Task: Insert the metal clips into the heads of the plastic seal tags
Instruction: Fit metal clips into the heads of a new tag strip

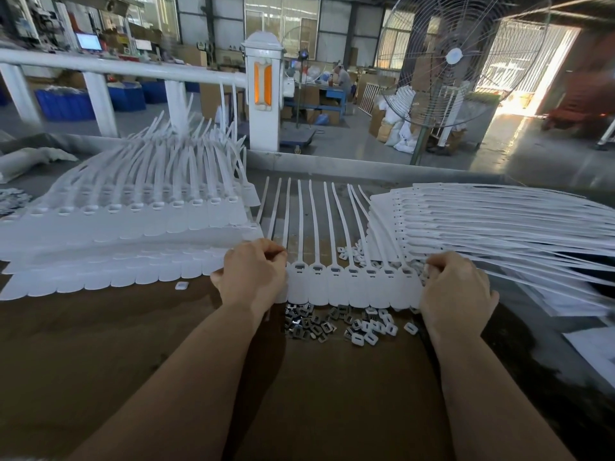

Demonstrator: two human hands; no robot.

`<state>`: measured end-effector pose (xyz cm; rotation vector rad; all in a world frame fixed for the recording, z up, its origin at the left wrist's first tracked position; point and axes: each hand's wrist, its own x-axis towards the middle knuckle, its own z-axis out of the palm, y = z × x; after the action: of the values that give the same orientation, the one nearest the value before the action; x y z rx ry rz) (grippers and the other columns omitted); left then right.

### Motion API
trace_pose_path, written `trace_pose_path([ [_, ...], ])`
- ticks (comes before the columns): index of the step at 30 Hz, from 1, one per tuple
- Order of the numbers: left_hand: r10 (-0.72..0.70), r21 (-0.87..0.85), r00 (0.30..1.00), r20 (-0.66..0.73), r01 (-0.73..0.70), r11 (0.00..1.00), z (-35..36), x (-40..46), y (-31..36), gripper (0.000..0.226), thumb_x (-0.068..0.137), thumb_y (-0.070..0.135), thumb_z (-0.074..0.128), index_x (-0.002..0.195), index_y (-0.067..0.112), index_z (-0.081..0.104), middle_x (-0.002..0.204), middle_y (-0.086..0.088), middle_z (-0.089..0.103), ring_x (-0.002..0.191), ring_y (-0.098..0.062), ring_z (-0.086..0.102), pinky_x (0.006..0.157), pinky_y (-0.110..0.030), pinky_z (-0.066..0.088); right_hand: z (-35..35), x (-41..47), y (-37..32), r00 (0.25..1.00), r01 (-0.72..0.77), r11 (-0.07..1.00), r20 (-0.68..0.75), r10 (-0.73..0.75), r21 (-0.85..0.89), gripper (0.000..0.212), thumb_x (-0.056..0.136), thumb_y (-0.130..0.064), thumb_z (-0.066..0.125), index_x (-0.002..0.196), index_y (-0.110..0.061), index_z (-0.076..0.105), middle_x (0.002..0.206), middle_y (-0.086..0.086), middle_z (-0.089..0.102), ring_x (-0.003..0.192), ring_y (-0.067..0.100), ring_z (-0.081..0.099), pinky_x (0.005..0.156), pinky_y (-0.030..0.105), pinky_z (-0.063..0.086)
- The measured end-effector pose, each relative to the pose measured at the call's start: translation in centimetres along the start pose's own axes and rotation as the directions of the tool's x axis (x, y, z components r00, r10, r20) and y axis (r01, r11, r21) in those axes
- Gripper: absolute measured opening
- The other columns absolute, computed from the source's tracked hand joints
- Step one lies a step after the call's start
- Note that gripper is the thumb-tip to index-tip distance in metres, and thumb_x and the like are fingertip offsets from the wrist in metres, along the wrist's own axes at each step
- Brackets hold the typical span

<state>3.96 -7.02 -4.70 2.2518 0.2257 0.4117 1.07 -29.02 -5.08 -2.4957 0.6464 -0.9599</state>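
Note:
A joined strip of white plastic seal tags (352, 287) lies across the brown table in front of me, its thin tails pointing away. Several of its heads show dark metal clips in their slots. My left hand (253, 274) grips the strip's left end with curled fingers. At the strip's right end my right hand (456, 291) does the same, its fingertips hidden behind the tags. A loose heap of metal clips and small white caps (336, 324) lies just below the strip, between my wrists.
A stack of tag strips (133, 221) with upcurved tails fills the left of the table. Another stack (499, 224) fans out at the right. One white cap (181, 285) lies alone at the left. Behind stand a white railing post (264, 94) and a large fan (456, 61).

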Motion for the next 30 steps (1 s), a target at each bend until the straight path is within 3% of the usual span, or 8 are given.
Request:
trace_pose_path([
  [3,0.022,-0.008,1.0,0.009,-0.022,1.0,0.0,-0.2,0.2,0.013,0.091,0.03,0.057,0.082,0.04,0.058,0.091,0.014,0.061,0.09,-0.01,0.048,0.08,-0.033,0.018,-0.1,-0.2,-0.6,0.989,0.15,0.976,-0.006,-0.151,0.161,0.016,0.091,-0.007,0.054,0.101,-0.008,0.067,0.098,0.008,0.067,0.098,0.028,0.056,0.088,0.04,0.039],
  [7,0.053,-0.024,0.998,0.039,-0.052,0.998,0.1,-0.3,0.3,0.01,0.091,0.029,0.057,0.087,0.038,0.062,0.082,0.018,0.056,0.083,-0.007,0.047,0.08,-0.032,0.02,0.0,-0.9,-1.8,0.947,0.275,0.902,0.068,-0.313,0.332,0.012,0.09,-0.005,0.057,0.097,-0.006,0.068,0.092,0.005,0.067,0.091,0.022,0.058,0.079,0.026,0.042],
  [12,0.185,0.153,0.983,0.009,-0.184,0.971,0.1,-0.7,0.7,0.013,0.091,0.029,0.055,0.095,0.034,0.067,0.091,0.016,0.053,0.099,-0.013,0.046,0.09,-0.032,0.023,0.2,-1.6,-2.5,0.899,0.332,0.845,0.129,-0.418,0.42,0.009,0.089,-0.009,0.061,0.094,-0.007,0.068,0.088,0.001,0.066,0.086,0.018,0.057,0.079,0.027,0.045],
  [14,0.302,0.087,0.953,0.015,-0.302,0.949,0.3,-1.1,1.0,0.012,0.091,0.026,0.058,0.096,0.029,0.068,0.093,0.013,0.057,0.092,-0.01,0.046,0.087,-0.026,0.031,0.2,-1.7,-2.6,0.879,0.369,0.822,0.126,-0.461,0.434,0.007,0.088,-0.009,0.062,0.091,-0.007,0.068,0.087,0.0,0.065,0.085,0.016,0.057,0.078,0.026,0.044],
  [17,0.421,-0.1,0.902,0.1,-0.412,0.906,0.6,-1.9,1.9,0.012,0.089,0.02,0.061,0.097,0.023,0.07,0.086,0.015,0.059,0.073,0.0,0.051,0.07,-0.006,0.039,0.3,-1.9,-2.9,0.841,0.425,0.79,0.13,-0.525,0.442,0.004,0.086,-0.008,0.065,0.088,-0.007,0.067,0.084,-0.002,0.064,0.083,0.016,0.056,0.075,0.023,0.042],
  [20,0.427,-0.224,0.886,0.183,-0.385,0.895,0.9,-2.4,2.3,0.014,0.089,0.02,0.061,0.1,0.023,0.069,0.077,0.02,0.062,0.071,0.007,0.056,0.067,-0.001,0.039,0.4,-2.0,-3.2,0.804,0.454,0.755,0.148,-0.576,0.474,0.004,0.084,-0.008,0.067,0.087,-0.006,0.067,0.083,-0.001,0.065,0.081,0.015,0.057,0.074,0.026,0.045],
  [26,0.402,-0.408,0.873,0.275,-0.273,0.871,0.6,-2.5,2.6,0.01,0.087,0.016,0.064,0.093,0.019,0.073,0.075,0.015,0.067,0.071,0.01,0.058,0.067,-0.004,0.041,0.3,-2.1,-3.5,0.751,0.49,0.677,0.129,-0.648,0.548,0.003,0.083,-0.007,0.068,0.084,-0.005,0.068,0.078,0.002,0.067,0.072,0.015,0.058,0.067,0.027,0.048],
  [30,0.369,-0.435,0.877,0.307,-0.215,0.874,0.5,-2.5,2.6,0.012,0.084,0.018,0.067,0.095,0.019,0.072,0.079,0.014,0.068,0.072,0.01,0.058,0.063,-0.007,0.046,0.3,-2.2,-3.4,0.745,0.498,0.648,0.097,-0.66,0.576,0.002,0.083,-0.007,0.068,0.084,-0.006,0.069,0.077,0.0,0.068,0.069,0.009,0.058,0.066,0.015,0.045],
])
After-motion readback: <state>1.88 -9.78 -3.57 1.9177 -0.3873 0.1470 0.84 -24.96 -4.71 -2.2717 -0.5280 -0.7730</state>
